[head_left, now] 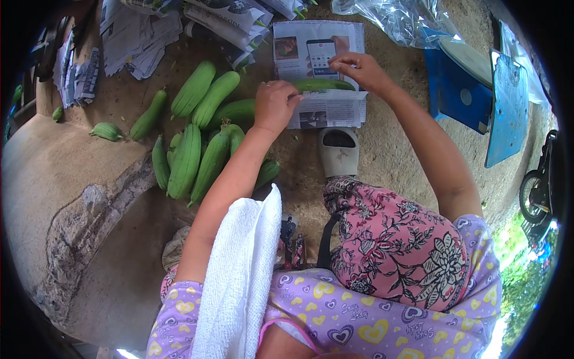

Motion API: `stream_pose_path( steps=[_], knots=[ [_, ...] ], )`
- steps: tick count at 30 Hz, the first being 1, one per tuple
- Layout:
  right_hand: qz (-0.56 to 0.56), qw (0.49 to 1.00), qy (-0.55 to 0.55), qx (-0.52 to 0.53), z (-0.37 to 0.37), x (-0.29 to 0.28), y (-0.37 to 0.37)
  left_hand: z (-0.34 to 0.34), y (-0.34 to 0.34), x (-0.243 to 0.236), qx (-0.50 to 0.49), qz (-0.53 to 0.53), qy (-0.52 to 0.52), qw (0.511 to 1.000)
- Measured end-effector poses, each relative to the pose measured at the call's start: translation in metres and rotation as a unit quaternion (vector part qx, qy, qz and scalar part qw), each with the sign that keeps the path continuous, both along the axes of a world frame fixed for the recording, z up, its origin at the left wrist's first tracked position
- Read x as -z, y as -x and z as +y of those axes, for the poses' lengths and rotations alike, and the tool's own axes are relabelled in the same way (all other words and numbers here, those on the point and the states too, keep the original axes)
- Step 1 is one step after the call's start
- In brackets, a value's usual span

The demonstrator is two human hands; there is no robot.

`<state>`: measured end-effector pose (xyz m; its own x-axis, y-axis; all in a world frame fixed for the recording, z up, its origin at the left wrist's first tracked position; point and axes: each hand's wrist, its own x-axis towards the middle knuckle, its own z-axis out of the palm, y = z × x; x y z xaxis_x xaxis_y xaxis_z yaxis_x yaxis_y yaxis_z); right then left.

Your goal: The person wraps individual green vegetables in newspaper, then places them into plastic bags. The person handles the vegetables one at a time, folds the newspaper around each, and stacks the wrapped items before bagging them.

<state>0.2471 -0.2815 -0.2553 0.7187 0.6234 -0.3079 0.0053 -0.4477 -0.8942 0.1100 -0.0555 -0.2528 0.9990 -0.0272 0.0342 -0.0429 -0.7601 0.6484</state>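
Gourd on paper: one long green gourd (321, 85) lies crosswise on a sheet of newspaper (320, 72), at about twelve o'clock from the person's knees, its ends pointing to nine and three o'clock.
Newspaper sheet: spread flat on the earthen ground (388, 143), printed side up; its near edge sits just beyond a grey sandal (339, 151).
Left hand: the left hand (274, 106) rests on the sheet's nine o'clock edge, fingers curled together and pinching the paper beside the gourd's left end.
Right hand: the right hand (362, 70) sits at the sheet's one o'clock part, fingertips drawn together and pinching the paper just above the gourd's right half.
Loose pile: a heap of green gourds (200, 137) lies at nine to ten o'clock of the sheet, some side by side, some overlapping; a small one (106, 131) lies apart farther out at nine o'clock.
More paper: crumpled and stacked newspapers (140, 42) lie at eleven o'clock.
Right side: a clear plastic bag (397, 21) at one o'clock, and a blue scale (463, 84) at three o'clock.
Near body: a white towel (239, 275) hangs over the left arm; flowered trousers (394, 239) cover the raised knee.
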Motion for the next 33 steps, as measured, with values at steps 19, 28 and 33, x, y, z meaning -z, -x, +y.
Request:
stream_pose_path(
  steps=[19,28,33],
  knots=[
    [-0.423,0.885,0.078,-0.18,0.042,0.018,0.05,-0.01,0.012,0.013,-0.298,0.107,0.204,0.926],
    [-0.129,0.989,0.029,-0.065,0.047,0.022,0.039,-0.057,0.024,0.011,-0.378,0.312,0.621,0.612],
    [0.124,0.992,-0.004,0.011,0.053,0.007,0.043,-0.054,0.029,0.028,-0.318,0.218,0.703,0.598]
  ],
)
